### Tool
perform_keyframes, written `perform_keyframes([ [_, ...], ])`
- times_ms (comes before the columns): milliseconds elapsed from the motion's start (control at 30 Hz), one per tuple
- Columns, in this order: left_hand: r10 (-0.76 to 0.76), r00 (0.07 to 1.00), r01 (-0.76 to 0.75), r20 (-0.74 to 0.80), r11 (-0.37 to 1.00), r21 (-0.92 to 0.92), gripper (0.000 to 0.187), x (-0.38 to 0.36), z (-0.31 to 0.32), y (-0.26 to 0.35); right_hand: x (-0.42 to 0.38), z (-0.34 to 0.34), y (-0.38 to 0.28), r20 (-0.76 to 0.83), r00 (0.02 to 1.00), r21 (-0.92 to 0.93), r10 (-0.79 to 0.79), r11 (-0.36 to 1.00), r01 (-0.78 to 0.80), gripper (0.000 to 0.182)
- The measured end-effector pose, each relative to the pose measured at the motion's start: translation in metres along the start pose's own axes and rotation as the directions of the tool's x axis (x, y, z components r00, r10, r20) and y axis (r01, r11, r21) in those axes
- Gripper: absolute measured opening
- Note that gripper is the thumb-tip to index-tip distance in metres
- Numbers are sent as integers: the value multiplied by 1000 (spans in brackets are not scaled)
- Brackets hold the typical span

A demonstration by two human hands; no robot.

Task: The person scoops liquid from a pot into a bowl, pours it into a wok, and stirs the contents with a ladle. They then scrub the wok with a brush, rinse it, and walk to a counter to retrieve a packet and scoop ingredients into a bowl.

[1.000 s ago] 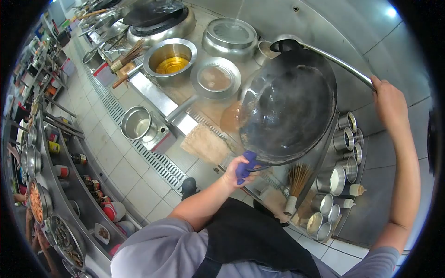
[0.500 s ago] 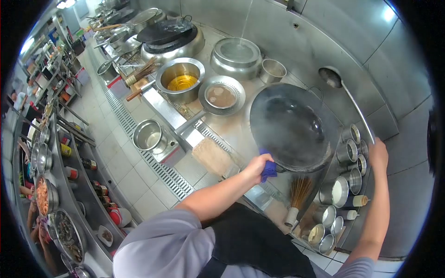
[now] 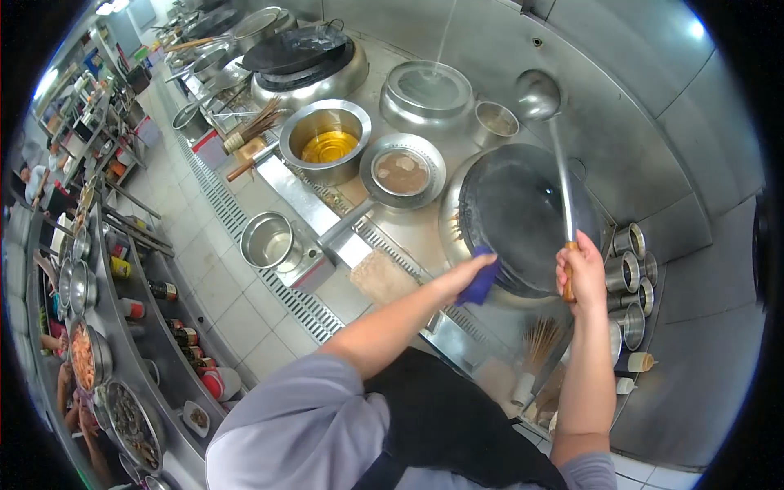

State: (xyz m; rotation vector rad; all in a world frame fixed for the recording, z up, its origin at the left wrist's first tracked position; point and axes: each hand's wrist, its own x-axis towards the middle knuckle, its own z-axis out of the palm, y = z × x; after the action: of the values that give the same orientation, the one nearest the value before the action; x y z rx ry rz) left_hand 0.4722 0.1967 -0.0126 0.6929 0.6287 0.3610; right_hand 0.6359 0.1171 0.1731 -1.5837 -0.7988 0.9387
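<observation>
My left hand (image 3: 467, 278) is closed around a folded purple cloth (image 3: 480, 279) at the near left edge of a large dark wok (image 3: 523, 220). The wok sits tilted on its round metal burner ring (image 3: 452, 216), and a thin haze hangs over it. In my right hand (image 3: 583, 273) is a long steel ladle (image 3: 536, 95), gripped by its wooden handle end. Its shaft crosses above the right part of the wok, and the bowl is raised near the back wall. Whether anything is in the ladle cannot be made out.
A pot of yellow oil (image 3: 331, 147) and a strainer over a bowl of brownish liquid (image 3: 400, 173) stand left of the wok. A bamboo brush (image 3: 539, 347) lies in front. Steel seasoning containers (image 3: 625, 273) line the right side. Behind my left side is a shelf with food bowls (image 3: 131, 420).
My right hand has brought the ladle leftward from the seasoning containers to above the wok. The wok has shifted and tilted, exposing more of the burner ring on its left; my left hand keeps its grip.
</observation>
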Motion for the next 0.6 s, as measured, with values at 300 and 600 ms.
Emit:
perform_keyframes([
  [300, 404, 896, 166, -187, 86, 982, 35, -72, -129, -18, 163, 113, -30, 107, 987, -348, 124, 934, -79, 3],
  [600, 286, 950, 193, -122, -234, 953, 34, -76, -117, 2, 273, 230, 30, 84, 954, 14, 288, 957, -290, 13],
])
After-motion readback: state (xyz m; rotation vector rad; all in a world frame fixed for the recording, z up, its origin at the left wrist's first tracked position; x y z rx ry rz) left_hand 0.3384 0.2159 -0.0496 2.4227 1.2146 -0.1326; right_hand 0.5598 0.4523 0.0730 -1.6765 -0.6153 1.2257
